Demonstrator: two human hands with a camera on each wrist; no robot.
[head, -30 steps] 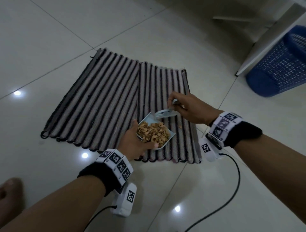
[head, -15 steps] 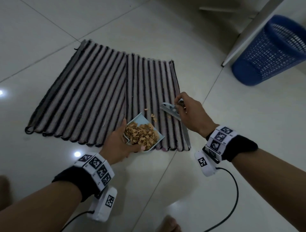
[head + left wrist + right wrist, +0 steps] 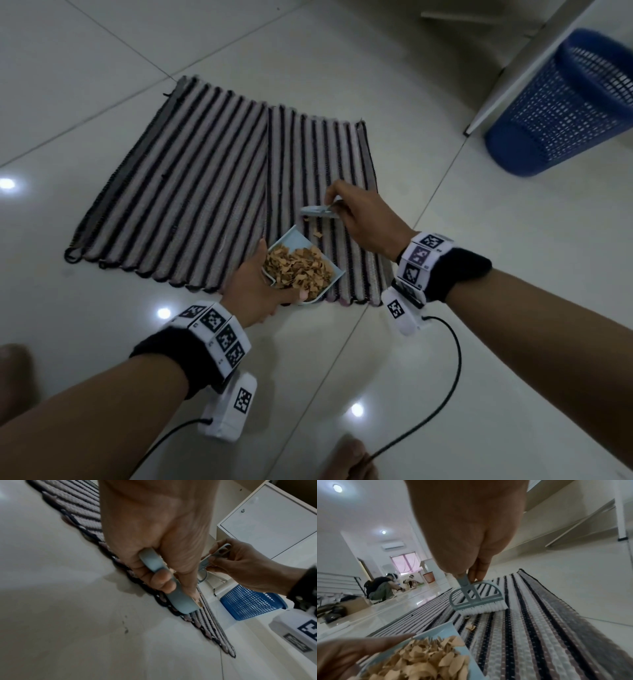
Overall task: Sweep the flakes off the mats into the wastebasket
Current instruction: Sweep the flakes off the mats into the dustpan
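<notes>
Two striped mats [image 3: 191, 192] [image 3: 530, 628] lie side by side on the tiled floor. My left hand [image 3: 255, 291] [image 3: 154, 547] grips the handle of a light blue dustpan [image 3: 291, 241] [image 3: 178, 600] [image 3: 440, 630] heaped with tan flakes [image 3: 298, 270] [image 3: 423, 658], at the right mat's near edge. My right hand [image 3: 359, 219] [image 3: 467, 527] pinches the handle of a small blue hand brush [image 3: 317, 211] [image 3: 477, 599] [image 3: 212, 557], its white bristles on the mat just beyond the pan. A few loose flakes [image 3: 318, 233] [image 3: 470, 627] lie between brush and pan.
A blue mesh wastebasket [image 3: 561, 102] [image 3: 248, 605] stands at the far right beside a white cabinet [image 3: 274, 520]. Cables [image 3: 428, 394] trail from both wrists over the floor. My bare feet [image 3: 349, 459] are at the bottom edge. Other people [image 3: 382, 588] crouch far across the room.
My right hand drew the brush back from the pan's mouth to a spot farther up the mat. The dustpan stayed in my left hand, and a few flakes now lie in front of it.
</notes>
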